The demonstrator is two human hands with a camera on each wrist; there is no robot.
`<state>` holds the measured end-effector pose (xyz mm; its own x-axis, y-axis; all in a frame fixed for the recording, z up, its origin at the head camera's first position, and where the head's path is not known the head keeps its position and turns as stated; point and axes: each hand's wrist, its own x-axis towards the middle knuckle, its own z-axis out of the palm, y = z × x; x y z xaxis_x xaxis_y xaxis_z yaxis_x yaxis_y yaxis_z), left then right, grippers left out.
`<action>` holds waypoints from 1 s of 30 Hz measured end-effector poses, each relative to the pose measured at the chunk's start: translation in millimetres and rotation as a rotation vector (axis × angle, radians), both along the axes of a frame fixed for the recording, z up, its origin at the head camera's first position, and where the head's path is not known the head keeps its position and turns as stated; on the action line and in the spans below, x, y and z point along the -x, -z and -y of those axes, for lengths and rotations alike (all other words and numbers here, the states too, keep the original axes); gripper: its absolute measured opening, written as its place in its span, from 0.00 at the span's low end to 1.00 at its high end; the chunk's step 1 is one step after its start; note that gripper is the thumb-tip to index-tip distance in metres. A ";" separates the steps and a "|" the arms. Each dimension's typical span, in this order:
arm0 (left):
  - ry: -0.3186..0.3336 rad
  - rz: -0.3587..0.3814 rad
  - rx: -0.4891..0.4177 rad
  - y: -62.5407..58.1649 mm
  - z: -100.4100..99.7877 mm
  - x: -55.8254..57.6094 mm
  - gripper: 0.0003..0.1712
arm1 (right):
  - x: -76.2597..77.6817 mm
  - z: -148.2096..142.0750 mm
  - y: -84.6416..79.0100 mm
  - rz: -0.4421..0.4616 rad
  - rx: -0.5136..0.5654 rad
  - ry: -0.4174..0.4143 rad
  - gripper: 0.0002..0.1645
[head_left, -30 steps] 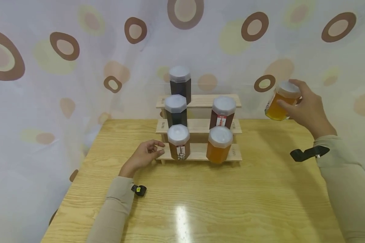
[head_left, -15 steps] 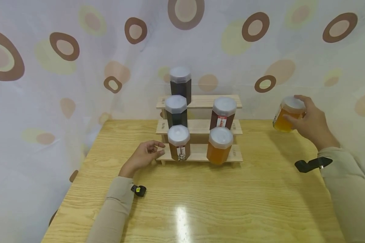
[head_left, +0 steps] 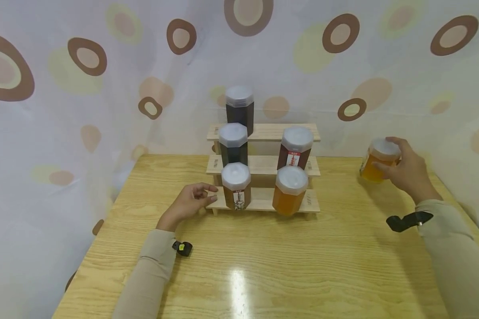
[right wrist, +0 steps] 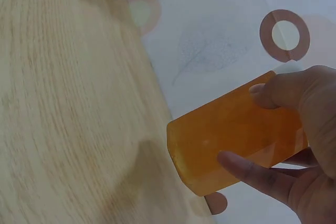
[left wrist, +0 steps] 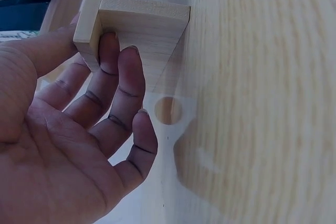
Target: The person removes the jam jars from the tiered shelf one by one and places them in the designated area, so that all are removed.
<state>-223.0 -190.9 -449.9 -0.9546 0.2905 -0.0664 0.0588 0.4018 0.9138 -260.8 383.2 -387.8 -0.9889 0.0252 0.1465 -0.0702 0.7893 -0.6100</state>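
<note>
My right hand [head_left: 409,170] grips a jar of amber honey [head_left: 373,170] with a white lid. Thumb and fingers span its sides in the right wrist view, where amber glass [right wrist: 226,135] shows between them. The jar is low over the table's back right; whether its base touches the wood I cannot tell. My left hand [head_left: 188,204] holds the left end of the wooden tiered rack [head_left: 261,201]. In the left wrist view the curled fingers [left wrist: 131,77] touch the board's end piece [left wrist: 142,24], with the thumb on its other side.
On the rack's left side stand a brown jar [head_left: 236,186], a dark jar [head_left: 233,144] and another dark jar [head_left: 240,110], one per tier. To the right are an amber jar [head_left: 290,190] and a reddish-brown jar [head_left: 296,148]. Patterned cloth [head_left: 287,57] hangs behind the table [head_left: 303,266].
My right hand has lowered the honey jar toward the table and shifted it slightly right. The left hand stays at the rack's end. The head view has shifted slightly.
</note>
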 end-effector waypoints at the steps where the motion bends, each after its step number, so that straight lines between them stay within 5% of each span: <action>1: 0.001 -0.002 -0.003 0.0 0.3 -0.2 0.18 | 0.3 -0.7 1.7 0.004 0.003 -0.001 0.51; 30: -0.008 -0.042 0.013 2.2 0.5 0.0 0.14 | -1.5 -14.0 36.4 0.020 0.079 0.001 0.54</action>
<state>-223.0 -191.5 -452.1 -0.9589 0.2820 -0.0295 0.0940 0.4142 0.9053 -259.3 397.3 -424.2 -0.9915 0.0369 0.1247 -0.0570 0.7384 -0.6720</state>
